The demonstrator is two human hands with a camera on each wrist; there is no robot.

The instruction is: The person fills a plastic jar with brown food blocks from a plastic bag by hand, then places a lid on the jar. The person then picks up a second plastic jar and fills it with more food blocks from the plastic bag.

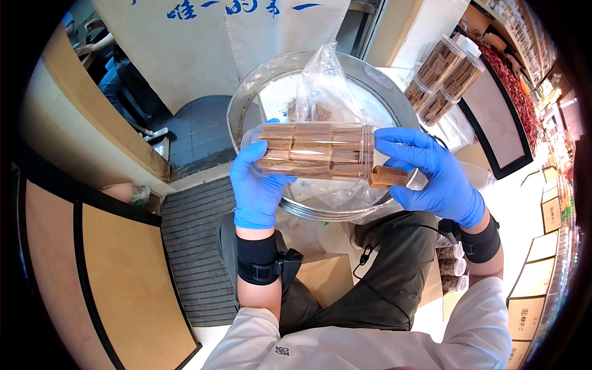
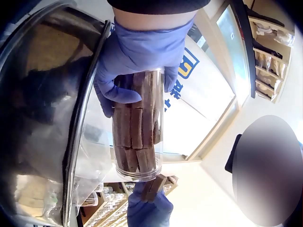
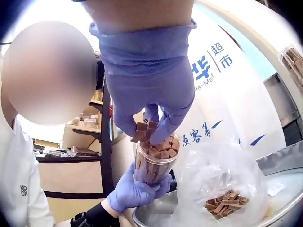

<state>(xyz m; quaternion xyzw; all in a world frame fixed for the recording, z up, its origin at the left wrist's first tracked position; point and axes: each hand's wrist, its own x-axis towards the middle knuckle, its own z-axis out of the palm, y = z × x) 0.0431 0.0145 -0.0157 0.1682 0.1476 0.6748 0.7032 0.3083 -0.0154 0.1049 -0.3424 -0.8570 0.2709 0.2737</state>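
Note:
A clear plastic jar [image 1: 314, 151] lies sideways in the air, packed with brown rectangular bars. My left hand [image 1: 256, 179], in a blue glove, grips the jar's closed end [image 2: 137, 127]. My right hand [image 1: 431, 169], also gloved, pinches one brown bar [image 1: 388, 177] at the jar's open mouth [image 3: 154, 151]. In the right wrist view the fingertips [image 3: 158, 127] hold that bar [image 3: 143, 130] just above the packed bars. Below the jar sits a big steel bowl [image 1: 246, 105] lined with a clear plastic bag [image 1: 327, 80] holding more bars [image 3: 226, 201].
Filled jars of the same bars [image 1: 441, 77] lie at the upper right beside a black-framed tray [image 1: 499, 117]. More small jars [image 1: 453, 268] stand by my right knee. A cardboard box [image 1: 324, 274] sits between my legs. A grey mat [image 1: 191, 246] covers the floor at left.

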